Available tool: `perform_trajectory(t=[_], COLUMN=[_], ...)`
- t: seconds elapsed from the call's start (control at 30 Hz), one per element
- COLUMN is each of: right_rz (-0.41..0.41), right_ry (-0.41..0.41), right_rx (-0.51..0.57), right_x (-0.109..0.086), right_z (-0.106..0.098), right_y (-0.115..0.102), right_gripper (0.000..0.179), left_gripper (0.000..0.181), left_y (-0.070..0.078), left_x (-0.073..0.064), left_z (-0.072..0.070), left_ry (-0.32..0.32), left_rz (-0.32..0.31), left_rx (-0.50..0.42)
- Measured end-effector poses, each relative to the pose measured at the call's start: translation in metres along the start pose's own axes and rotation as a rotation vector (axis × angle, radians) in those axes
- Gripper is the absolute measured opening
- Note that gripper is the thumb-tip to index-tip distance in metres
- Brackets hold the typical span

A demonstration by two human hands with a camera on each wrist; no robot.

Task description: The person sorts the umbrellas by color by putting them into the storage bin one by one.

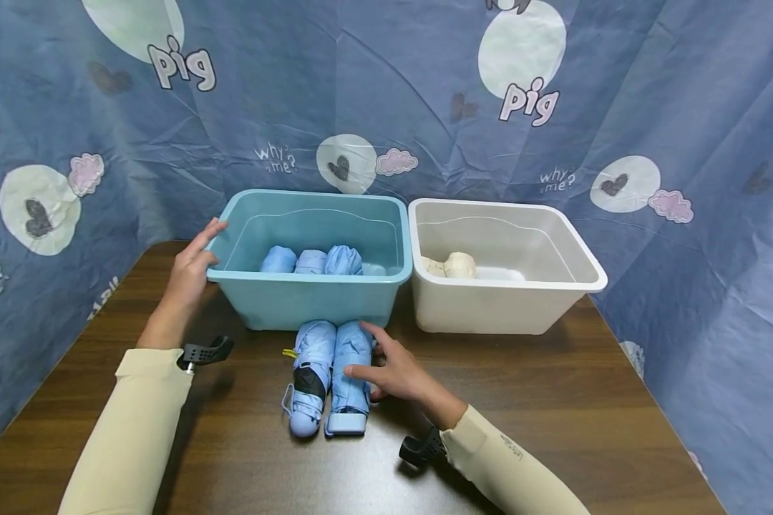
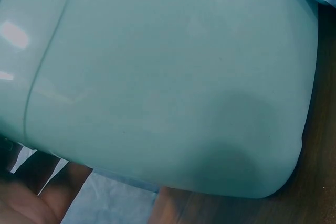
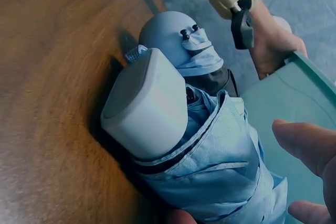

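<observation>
My left hand (image 1: 192, 270) grips the left front corner of a teal bin (image 1: 303, 304), fingers along the side rim and thumb at the front. In front of that bin, two folded light-blue umbrellas lie side by side on the table. The left umbrella (image 1: 317, 345) has a rounded handle, a black section and a cord loop. The right umbrella (image 1: 351, 357) ends in a boxy pale handle (image 3: 149, 108). Over its right side my right hand (image 1: 396, 368) is spread, thumb above the fabric. In the right wrist view, two fingertips stand apart from the umbrella's cloth.
Inside the teal bin lie several rolled blue bundles (image 1: 310, 262). A white bin (image 1: 483, 311) stands beside it on the right, holding cream bundles (image 1: 459, 265). Both bins are near the back of the brown wooden table (image 1: 522, 400), before a blue patterned cloth (image 1: 373, 86).
</observation>
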State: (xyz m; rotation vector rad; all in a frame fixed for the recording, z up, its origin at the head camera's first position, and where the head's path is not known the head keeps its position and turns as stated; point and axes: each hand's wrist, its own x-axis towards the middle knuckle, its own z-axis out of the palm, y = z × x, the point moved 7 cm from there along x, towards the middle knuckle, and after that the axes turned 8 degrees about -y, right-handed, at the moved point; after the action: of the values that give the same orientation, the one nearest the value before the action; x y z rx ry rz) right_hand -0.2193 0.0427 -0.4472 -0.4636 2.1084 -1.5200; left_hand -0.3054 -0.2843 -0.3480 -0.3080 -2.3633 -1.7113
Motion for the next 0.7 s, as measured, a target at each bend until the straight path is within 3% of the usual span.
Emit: perform_trajectory(t=[0.13, 0.23, 0.37, 0.53, 0.7], right_rz=[-0.031, -0.060, -0.007, 0.079, 0.066], right_ry=[0.011, 0.053, 0.105, 0.141, 0.165], right_rx=[-0.118, -0.282, -0.428, -0.474, -0.524], right_x=[0.005, 0.006, 0.007, 0.009, 0.012], right_z=[0.001, 0.002, 0.004, 0.008, 0.011], right_y=[-0.005, -0.009, -0.010, -0.009, -0.011], right_gripper=[0.080, 0.080, 0.083, 0.092, 0.096], left_gripper=[0.059, 0.059, 0.058, 0.058, 0.058], left_y=[0.000, 0.000, 0.003, 0.016, 0.030], left_x=[0.000, 0.000, -0.001, -0.007, -0.014], left_z=[0.000, 0.000, 0.002, 0.007, 0.009], left_ry=[0.003, 0.005, -0.005, -0.013, -0.010], left_rz=[-0.005, -0.004, 0.010, 0.014, 0.017], left_rx=[-0.011, -0.009, -0.007, -0.027, -0.040])
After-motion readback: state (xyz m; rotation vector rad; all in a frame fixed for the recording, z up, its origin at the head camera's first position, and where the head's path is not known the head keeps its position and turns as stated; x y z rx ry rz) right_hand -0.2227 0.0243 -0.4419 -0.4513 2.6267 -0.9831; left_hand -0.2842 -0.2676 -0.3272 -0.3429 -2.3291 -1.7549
